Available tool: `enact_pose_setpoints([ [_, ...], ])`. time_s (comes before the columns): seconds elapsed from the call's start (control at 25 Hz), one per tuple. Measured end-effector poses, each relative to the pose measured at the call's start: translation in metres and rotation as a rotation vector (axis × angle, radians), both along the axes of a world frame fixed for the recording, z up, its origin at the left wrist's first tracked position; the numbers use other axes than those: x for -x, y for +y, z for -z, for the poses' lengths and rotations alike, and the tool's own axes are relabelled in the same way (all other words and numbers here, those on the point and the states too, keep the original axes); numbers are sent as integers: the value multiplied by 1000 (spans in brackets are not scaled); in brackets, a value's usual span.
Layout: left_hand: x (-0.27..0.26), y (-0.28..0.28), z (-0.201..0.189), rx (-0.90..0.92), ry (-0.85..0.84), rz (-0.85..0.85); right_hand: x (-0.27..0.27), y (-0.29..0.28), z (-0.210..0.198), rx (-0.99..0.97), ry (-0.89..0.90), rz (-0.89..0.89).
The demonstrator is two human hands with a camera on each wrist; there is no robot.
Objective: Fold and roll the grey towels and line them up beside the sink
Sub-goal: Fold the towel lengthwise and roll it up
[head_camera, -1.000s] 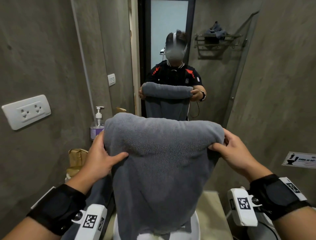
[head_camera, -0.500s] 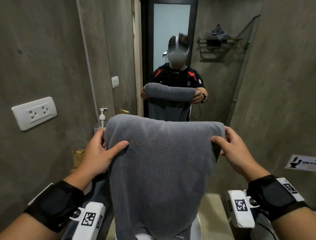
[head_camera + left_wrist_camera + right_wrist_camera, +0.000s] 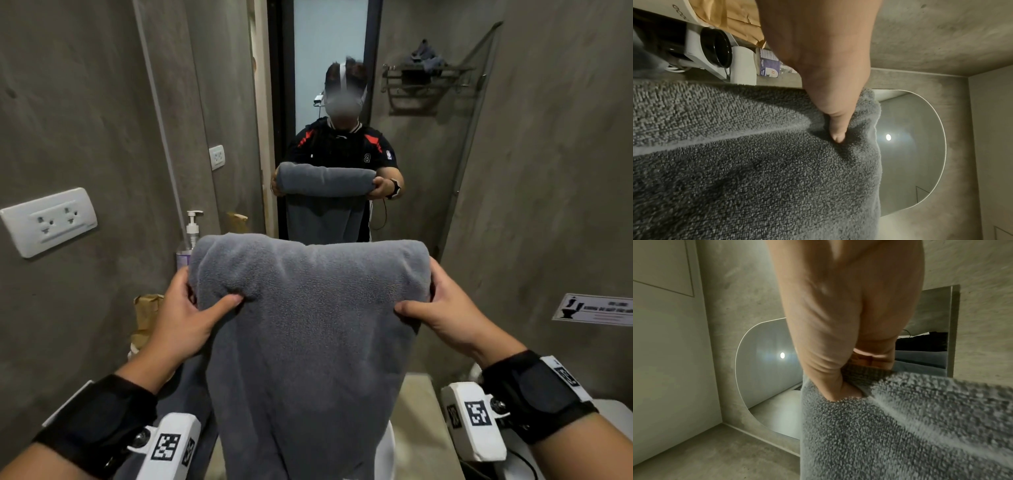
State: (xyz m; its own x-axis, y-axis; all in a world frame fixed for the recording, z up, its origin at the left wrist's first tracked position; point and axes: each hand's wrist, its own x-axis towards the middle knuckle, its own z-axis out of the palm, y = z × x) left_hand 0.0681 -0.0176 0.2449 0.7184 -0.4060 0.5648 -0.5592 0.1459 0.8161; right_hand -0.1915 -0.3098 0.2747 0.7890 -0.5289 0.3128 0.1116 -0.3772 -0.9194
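Note:
A grey towel [image 3: 308, 342] hangs in the air in front of me, its top edge rolled over into a thick fold, the rest dropping toward the white sink [image 3: 385, 455]. My left hand [image 3: 185, 318] grips the roll's left end, thumb pressed into the front; the left wrist view shows that thumb sunk in the grey towel [image 3: 756, 170]. My right hand [image 3: 442, 308] grips the right end, thumb on the front, fingers behind. The right wrist view shows its thumb and fingers pinching the grey towel [image 3: 910, 426]. A second grey towel [image 3: 191, 394] lies low at the left.
A mirror [image 3: 329, 102] straight ahead reflects me and the towel. A soap pump bottle [image 3: 186, 243] and a brown paper bag [image 3: 145, 315] stand at the left by the concrete wall with a white socket [image 3: 51, 221]. A beige counter [image 3: 421, 428] lies right of the sink.
Both hands have rolled the towel's top a little further; my thumbs have slid lower on its front. The view has tilted slightly.

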Motion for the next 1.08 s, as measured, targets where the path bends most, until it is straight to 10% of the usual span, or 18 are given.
enact_pose_setpoints([
  [0.64, -24, 20, -17, -211, 0, 213, 2, 4, -14, 19, 181, 114],
  [0.92, -22, 13, -34, -56, -48, 177, -14, 2, -26, -288, -126, 176],
  [1.08, -23, 11, -25, -38, -48, 150, -9, 3, -20, -126, -182, 203],
])
